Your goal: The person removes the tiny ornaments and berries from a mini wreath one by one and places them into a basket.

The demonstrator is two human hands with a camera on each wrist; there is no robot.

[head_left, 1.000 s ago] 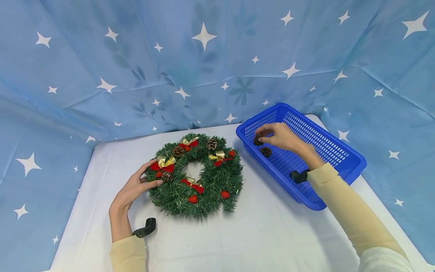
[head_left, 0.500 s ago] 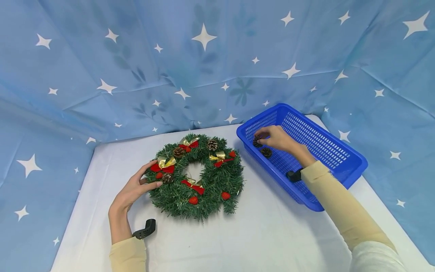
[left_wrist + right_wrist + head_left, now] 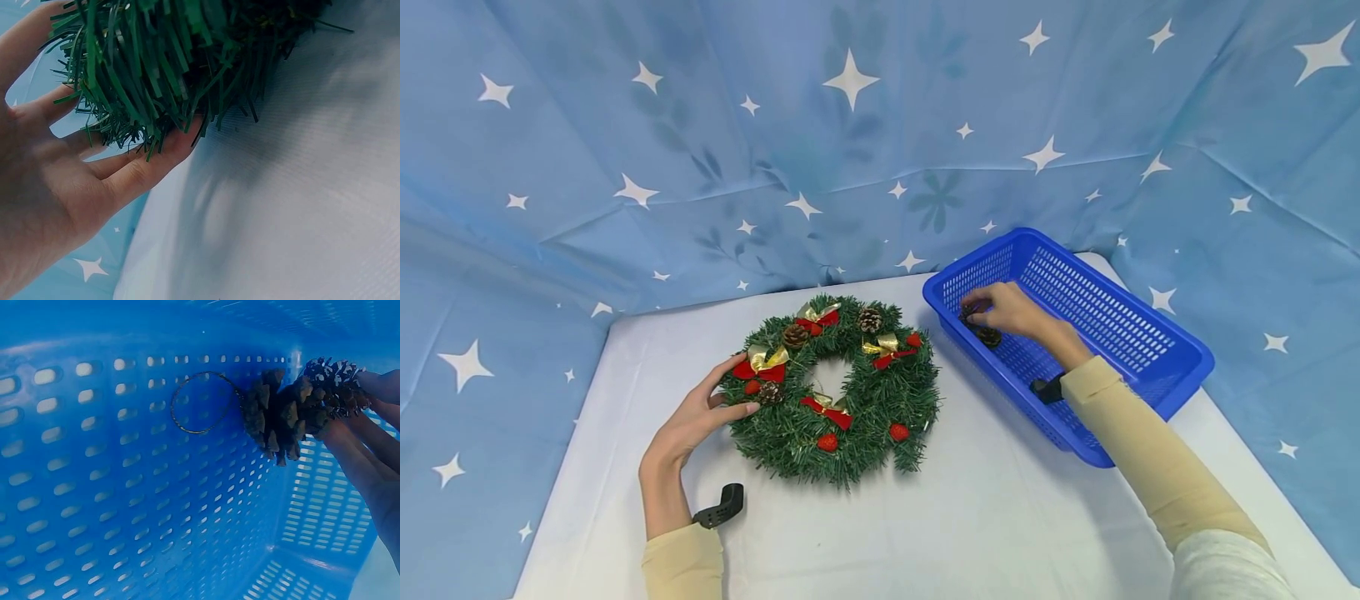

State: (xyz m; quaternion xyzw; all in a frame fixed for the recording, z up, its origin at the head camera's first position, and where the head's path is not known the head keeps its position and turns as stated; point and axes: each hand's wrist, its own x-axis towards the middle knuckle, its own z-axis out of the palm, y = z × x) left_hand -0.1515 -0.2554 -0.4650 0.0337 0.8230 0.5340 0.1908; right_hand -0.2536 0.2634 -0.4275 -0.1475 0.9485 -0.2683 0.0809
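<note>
Probably picking up or setting down a frosted pinecone [image 3: 334, 380], pinched in the right hand [image 3: 1017, 315] inside the blue perforated basket [image 3: 1078, 296], close against a brown looped pinecone [image 3: 281, 417]. Next, calls for a sure pinch, clear of that loop. Meanwhile, holding the decorated wreath [image 3: 880, 392] by its left edge, on the desk [image 3: 820, 542], with the left hand [image 3: 681, 421].

The head view is bright and even, with a soft, diffuse shadow on the white cloth [image 3: 865, 533] at lower right; wide-angle distortion stretches the star [image 3: 1324, 55] in the upper right corner. The left wrist view is dimmer and cool-toned, the wreath [image 3: 150, 56] dark at top, a blurred shadow crossing mid-frame. At right wrist, blue cast dominates: light pierces the basket [image 3: 165, 500], while the pine cone [image 3: 334, 378] and right hand [image 3: 375, 475] look underlit.
</note>
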